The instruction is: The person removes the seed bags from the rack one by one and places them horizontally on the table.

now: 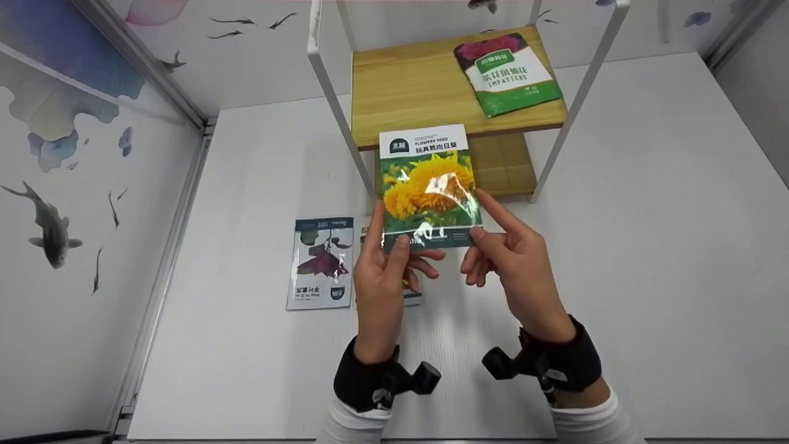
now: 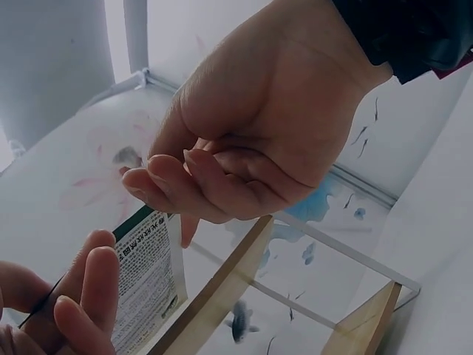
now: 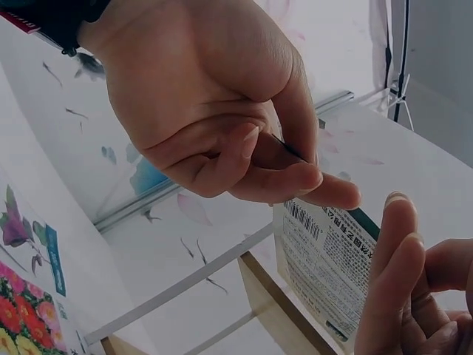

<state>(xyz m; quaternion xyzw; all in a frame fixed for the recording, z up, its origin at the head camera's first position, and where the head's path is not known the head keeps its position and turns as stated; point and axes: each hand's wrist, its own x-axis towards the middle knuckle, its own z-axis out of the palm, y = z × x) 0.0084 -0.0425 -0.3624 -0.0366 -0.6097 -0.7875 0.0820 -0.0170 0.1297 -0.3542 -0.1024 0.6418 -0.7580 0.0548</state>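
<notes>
A seed packet with yellow sunflowers (image 1: 431, 179) is held up in front of the shelf, its printed front facing the head camera. My left hand (image 1: 382, 271) pinches its lower left corner, thumb on the front. At the lower right corner my right hand (image 1: 515, 262) pinches it the same way. Both wrist views show the packet's text-covered back (image 2: 151, 281). On the shelf's upper board lies a green and white impatiens packet (image 1: 515, 80), set at a slant.
A two-tier wooden shelf (image 1: 407, 86) with white metal posts stands at the table's back. On the white table (image 1: 222, 345) lie a packet with a purple flower (image 1: 323, 265) and another packet (image 1: 412, 300), mostly hidden behind my left hand.
</notes>
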